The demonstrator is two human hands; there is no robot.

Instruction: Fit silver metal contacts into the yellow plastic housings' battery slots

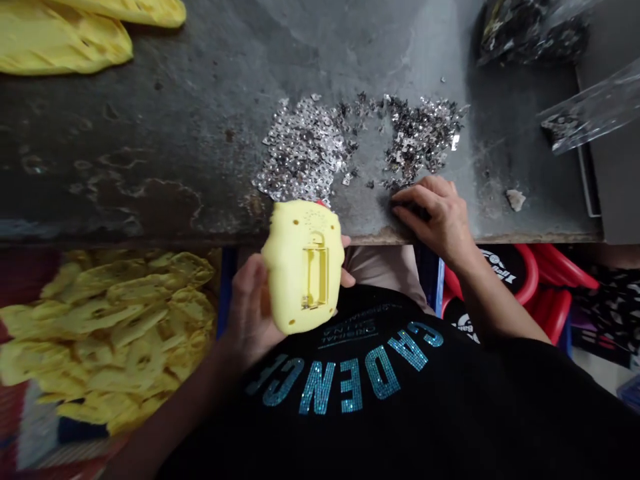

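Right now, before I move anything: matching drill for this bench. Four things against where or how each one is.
Column 1
1. Left hand
2. Right hand
3. Silver sequins
4. Yellow fabric pieces

Column 2
A. Heaped below the worktop edge, on the person's left
B. Holding a yellow plastic casing with a battery slot
C. Spread loose across the grey worktop
D. Resting on the worktop, fingers curled, beside the sequins

Right pairs: 1-B, 2-D, 3-C, 4-A
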